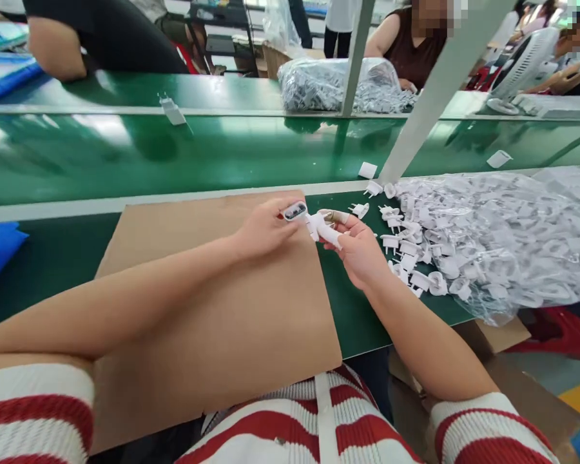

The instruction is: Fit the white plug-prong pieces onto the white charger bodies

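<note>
My left hand [265, 225] is closed around a white plastic charger housing [295, 211], whose open end shows dark parts inside. Just to its right, my right hand [360, 248], with white covers on some fingertips, pinches a small white plug piece [314, 225] close against the housing. Whether the two pieces touch is hard to make out. Both hands are over the right edge of a brown cardboard sheet [212, 309]. Beyond my right hand lie several loose white plug pieces [391, 241] with pins.
A clear plastic bag [512, 238] full of white plug pieces spreads over the right side. A grey post [430, 96] rises behind the hands. Across the green conveyor [222, 154], another bag [314, 84] stands near a seated person [406, 45]. A blue tray [0, 251] is at left.
</note>
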`<state>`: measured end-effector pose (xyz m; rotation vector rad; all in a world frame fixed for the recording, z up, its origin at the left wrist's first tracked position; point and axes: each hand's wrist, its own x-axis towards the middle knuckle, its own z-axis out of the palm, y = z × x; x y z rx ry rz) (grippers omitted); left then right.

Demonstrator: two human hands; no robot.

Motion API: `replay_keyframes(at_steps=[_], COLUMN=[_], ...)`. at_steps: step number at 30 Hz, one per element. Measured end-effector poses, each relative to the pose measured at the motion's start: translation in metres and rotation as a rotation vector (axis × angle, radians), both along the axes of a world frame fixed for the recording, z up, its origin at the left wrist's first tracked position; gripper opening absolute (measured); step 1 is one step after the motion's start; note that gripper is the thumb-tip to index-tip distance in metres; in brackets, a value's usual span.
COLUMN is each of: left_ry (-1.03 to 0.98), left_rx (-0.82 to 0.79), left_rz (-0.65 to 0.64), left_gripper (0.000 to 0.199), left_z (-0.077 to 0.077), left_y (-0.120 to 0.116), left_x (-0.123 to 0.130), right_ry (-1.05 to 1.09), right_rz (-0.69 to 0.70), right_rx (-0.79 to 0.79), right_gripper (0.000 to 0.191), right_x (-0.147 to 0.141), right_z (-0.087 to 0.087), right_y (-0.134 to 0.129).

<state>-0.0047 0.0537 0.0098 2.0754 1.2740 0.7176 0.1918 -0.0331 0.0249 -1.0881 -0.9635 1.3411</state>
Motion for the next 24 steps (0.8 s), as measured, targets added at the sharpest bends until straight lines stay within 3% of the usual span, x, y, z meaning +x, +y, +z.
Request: replay_keyframes(at_steps=[3, 5, 8, 12, 17, 24], left_ry=[0.001, -0.025, -0.154, -0.243, -0.261, -0.257], left_rx=[-0.017, -0.060, -0.069, -0.092, -0.076, -0.024], left_rz=[-0.254, -0.291, -0.228, -0.219, -0.263, -0.281], left_gripper=[0.052, 0.057, 0.066, 0.043, 0.034, 0.033], left_z=[-0.004, -0.010, -0.019, -0.019, -0.014, -0.016], left_y=[-0.043, -0.055, -0.056, -0.050, -0.048, -0.047], left_x=[-0.019, -0.024, -0.025, -0.026, -0.027, -0.026], right_ry=[-0.179, -0.329, -0.589, -0.881, -1.106, -1.269], right_rz=[-0.036, -0.062, -0.067, -0.019, -0.015, 0.031], right_rx=[0.086, 0.185, 0.364, 0.585, 0.837, 0.854], right_gripper=[0.039, 0.033, 0.024, 0.024, 0.029, 0.031], right_x=[-0.005, -0.008, -0.008, -0.006, -0.011, -0.015], right_z=[0.000, -0.002, -0.005, -0.006, -0.004, -0.004], right_y=[-0.006, -0.008, -0.010, -0.013, -0.015, -0.012])
